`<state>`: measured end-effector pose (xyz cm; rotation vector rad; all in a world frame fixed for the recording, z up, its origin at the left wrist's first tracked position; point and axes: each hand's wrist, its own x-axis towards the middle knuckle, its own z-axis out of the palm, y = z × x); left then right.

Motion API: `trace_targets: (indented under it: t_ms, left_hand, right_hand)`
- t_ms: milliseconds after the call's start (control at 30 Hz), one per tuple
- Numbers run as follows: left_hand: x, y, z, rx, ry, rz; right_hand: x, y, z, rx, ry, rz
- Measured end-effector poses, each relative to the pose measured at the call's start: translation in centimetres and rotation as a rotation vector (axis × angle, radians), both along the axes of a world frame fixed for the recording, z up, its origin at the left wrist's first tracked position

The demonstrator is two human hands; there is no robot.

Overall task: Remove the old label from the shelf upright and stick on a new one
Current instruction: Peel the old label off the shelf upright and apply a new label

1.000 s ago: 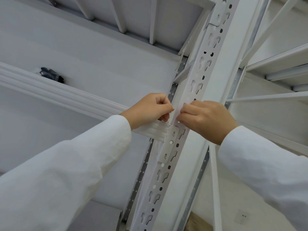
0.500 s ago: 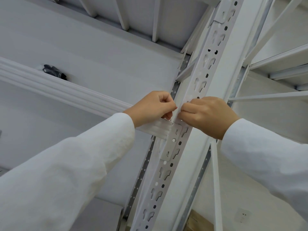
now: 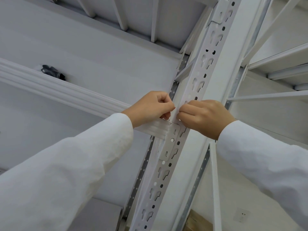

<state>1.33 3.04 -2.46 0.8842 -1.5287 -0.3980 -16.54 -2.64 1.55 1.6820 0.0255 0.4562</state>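
Hands (image 3: 176, 112) pinch at white shelf upright (image 3: 198, 80) slanting lower-left to upper-right.

The shelf upright (image 3: 196, 90) runs slantwise from bottom centre to top right, with a shelf beam (image 3: 66, 92) meeting it from the left. The left hand (image 3: 150, 108) lies left of the upright and the right hand (image 3: 206, 117) right of it, fingertips close together on its front face. A dark object (image 3: 52, 71) lies on the shelf, well left.
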Motion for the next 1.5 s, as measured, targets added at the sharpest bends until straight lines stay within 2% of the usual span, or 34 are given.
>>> trace_targets:
  t_ms: [100,233,267,433,633,833,1033,1133,1233,1367,1500]
  left_hand:
    - [0.0,0.0,0.0,-0.003,0.001,0.003]
    - [0.1,-0.1,-0.1,0.0,-0.013,0.006]
    - [0.1,-0.1,-0.1,0.001,-0.014,0.005]
    - [0.2,-0.1,0.0,-0.011,-0.003,-0.004]
    - [0.0,-0.1,0.0,-0.017,-0.006,-0.001]
    - [0.0,0.0,-0.1,-0.013,-0.005,-0.001]
    - [-0.1,0.0,0.0,-0.017,-0.009,0.008]
    - [0.0,0.2,0.0,-0.013,-0.014,0.015]
    - [0.0,0.3,0.0,-0.009,-0.012,0.012]
    - [0.1,0.1,-0.1,-0.007,-0.01,0.003]
    - [0.1,0.0,0.0,-0.005,-0.019,0.009]
  right_hand:
    - [0.2,-0.2,-0.8,0.062,-0.082,0.024]
    - [0.1,0.5,-0.9,0.398,-0.435,0.194]
    - [0.0,0.6,-0.9,0.444,-0.464,0.221]
    - [-0.4,0.2,-1.7,0.47,-0.403,0.24]
    - [-0.1,0.7,-1.7,0.268,-0.327,0.188]
    - [0.2,0.7,-1.6,0.191,-0.311,0.111]
    - [0.7,0.9,-2.3,0.157,-0.375,0.081]
    - [1.2,0.8,-1.8,0.231,-0.484,0.095]
    - [1.5,0.8,-0.8,0.367,-0.565,0.201]
    - [0.1,0.5,-1.4,0.525,-0.6,0.288]
    - [-1.7,0.0,-2.2,0.533,-0.574,0.259]
